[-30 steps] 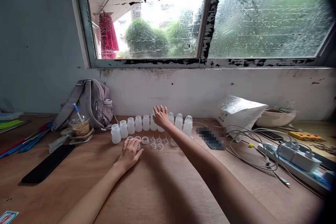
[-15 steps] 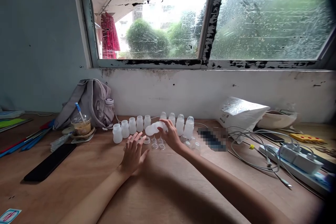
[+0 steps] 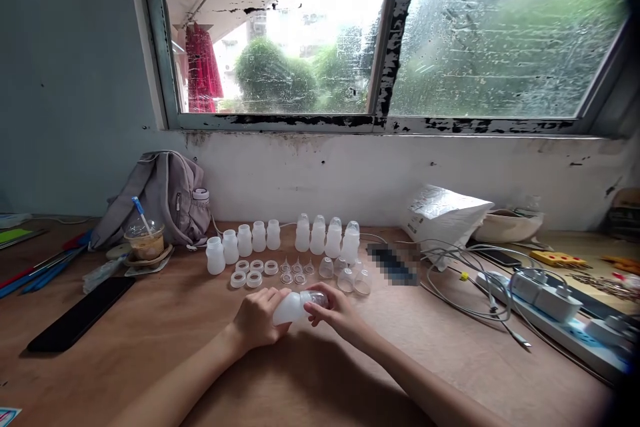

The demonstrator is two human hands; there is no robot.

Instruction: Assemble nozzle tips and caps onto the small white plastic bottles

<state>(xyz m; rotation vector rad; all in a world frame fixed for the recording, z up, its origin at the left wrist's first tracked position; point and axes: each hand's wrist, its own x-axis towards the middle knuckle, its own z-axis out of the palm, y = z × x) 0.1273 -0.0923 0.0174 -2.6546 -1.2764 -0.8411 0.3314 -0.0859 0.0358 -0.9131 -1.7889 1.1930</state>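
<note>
Steadying the tilted feeding bottle [image 3: 289, 309] near the white rings [image 3: 271, 273], the left hand [image 3: 259, 317] is gripping its base. The right hand [image 3: 339, 312] is holding the clear cap [image 3: 316, 297], ideally aligning it squarely.

grey backpack [image 3: 173, 197] against the wall [image 3: 280, 177], iced drink cup [image 3: 145, 240] with a blue-topped straw, long black case [image 3: 83, 313] on the worktop [image 3: 200, 373], silvery white bag [image 3: 440, 217], tangled cables [image 3: 470, 300], white power strip [image 3: 555, 330]

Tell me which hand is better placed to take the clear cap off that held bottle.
Right, most likely: the right hand has its fingers on the clear cap, while the left hand holds the white bottle.
</note>
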